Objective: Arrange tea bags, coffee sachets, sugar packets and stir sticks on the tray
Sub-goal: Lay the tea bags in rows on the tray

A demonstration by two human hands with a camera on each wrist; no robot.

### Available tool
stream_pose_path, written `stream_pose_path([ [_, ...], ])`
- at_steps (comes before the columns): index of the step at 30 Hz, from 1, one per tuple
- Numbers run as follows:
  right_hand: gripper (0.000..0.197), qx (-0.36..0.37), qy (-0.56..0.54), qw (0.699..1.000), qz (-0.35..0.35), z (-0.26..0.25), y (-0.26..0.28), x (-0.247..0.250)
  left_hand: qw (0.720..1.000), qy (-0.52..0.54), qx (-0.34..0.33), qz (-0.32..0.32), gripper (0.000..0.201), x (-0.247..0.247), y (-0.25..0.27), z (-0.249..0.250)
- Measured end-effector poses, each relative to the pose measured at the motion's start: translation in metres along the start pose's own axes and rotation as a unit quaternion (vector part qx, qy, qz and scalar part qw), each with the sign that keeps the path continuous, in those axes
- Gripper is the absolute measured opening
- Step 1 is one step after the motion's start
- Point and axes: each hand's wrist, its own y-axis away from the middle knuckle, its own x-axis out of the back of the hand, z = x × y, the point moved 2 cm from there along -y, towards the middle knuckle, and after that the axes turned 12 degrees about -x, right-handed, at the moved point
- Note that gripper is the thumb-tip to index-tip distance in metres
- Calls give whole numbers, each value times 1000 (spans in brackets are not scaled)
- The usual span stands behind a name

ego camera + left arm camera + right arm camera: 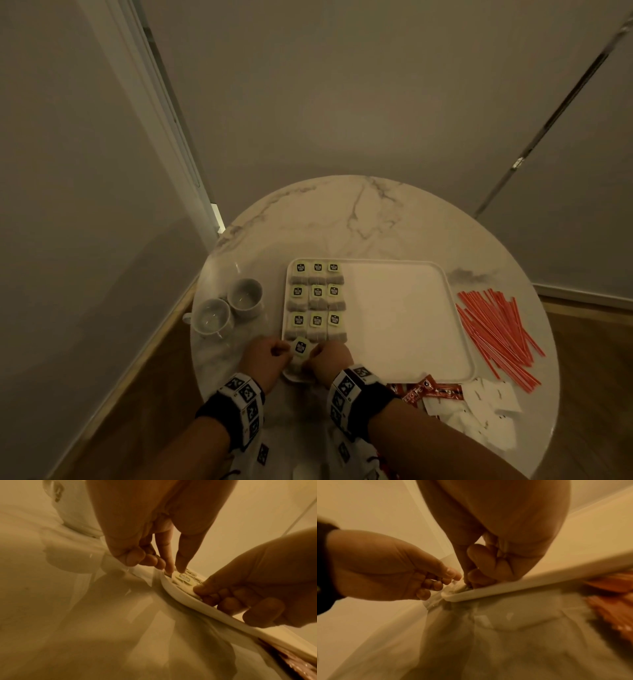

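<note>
A white tray [394, 315] lies on the round marble table. Several tea bags [317, 296] with green tags lie in a neat grid on its left part. One more tea bag [301, 347] sits at the tray's near left corner. My left hand [284, 353] pinches its left side and my right hand [313, 356] pinches its right side. In the left wrist view my left thumb and forefinger [175, 572] come down on the tea bag [183, 578], beside the tray rim [188, 601]. The right wrist view shows my right hand [469, 582] curled over the tray corner [453, 596].
Two white cups [245, 294] [210, 317] stand left of the tray. Red stir sticks [496, 329] lie in a loose pile to the right. Red coffee sachets [428, 390] and white sugar packets [486, 407] lie near the front right edge. Walls stand close behind.
</note>
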Motion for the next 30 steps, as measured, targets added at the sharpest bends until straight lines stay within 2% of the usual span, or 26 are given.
stream_pose_path([
  [2, 13, 11, 7, 1000, 4, 0, 1, -1, 999, -33, -9, -4, 21, 0, 1, -1],
  [4, 14, 24, 15, 1000, 12, -2, 3, -3, 998, -58, -19, -14, 19, 0, 2, -2],
  [8, 16, 51, 43, 997, 35, -3, 8, -6, 994, -93, -35, -42, 2, 0, 8, 0],
  [11, 15, 67, 39, 995, 60, -2, 11, -2, 993, -106, -35, -38, 23, 0, 8, -2],
  [16, 16, 82, 14, 993, 82, 4, 14, 4, 985, -145, -71, -51, 17, -3, 9, -6],
  [19, 17, 91, 7, 993, 81, 4, 15, 4, 986, -143, -68, -50, 21, -7, 9, -8],
  [21, 18, 100, 9, 992, 74, 3, 15, 4, 987, -138, -66, -46, 17, -7, 9, -6],
  [25, 21, 110, 31, 991, 67, 1, 17, 5, 988, -117, -87, -44, 44, -8, 8, -3],
  [30, 24, 116, 42, 991, 53, -1, 19, 7, 987, -122, -86, -52, 38, -9, 10, -3],
])
